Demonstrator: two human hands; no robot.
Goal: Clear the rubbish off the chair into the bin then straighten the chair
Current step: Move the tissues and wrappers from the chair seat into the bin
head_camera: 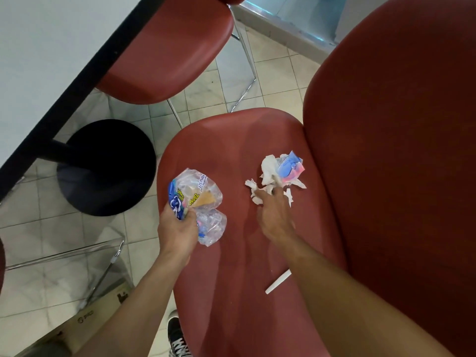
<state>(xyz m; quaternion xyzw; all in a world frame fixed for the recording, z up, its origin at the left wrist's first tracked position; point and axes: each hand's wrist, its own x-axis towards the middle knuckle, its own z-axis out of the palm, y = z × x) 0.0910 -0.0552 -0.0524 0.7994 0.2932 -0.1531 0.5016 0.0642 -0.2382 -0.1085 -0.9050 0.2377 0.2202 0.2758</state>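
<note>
Left hand (177, 228) has its grip closed around one crumpled clear plastic wrapper (199, 202), long axis near-to-far over the red chair seat (231, 279) front edge; legible print: "175 Pulls", "...WEL". Right hand (274, 212) reaches with loosely spread fingers touching one heap of torn white tissue (268, 173) with a blue-pink packet (291, 167), holding nothing. One white stick (278, 281) lies diagonally on the seat.

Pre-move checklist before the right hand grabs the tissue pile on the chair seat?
1. Left hand grips the plastic wrapper: ok.
2. Right hand at the crumpled tissue pile, fingers touching it: ok; not yet gripped.
3. Blue-pink packet sits in the same pile, so one grab may take both: cannot tell.
4. White stick lies apart on the chair seat, needs a separate pick: not ok.
5. Bin location: not in view, cannot tell.
</note>
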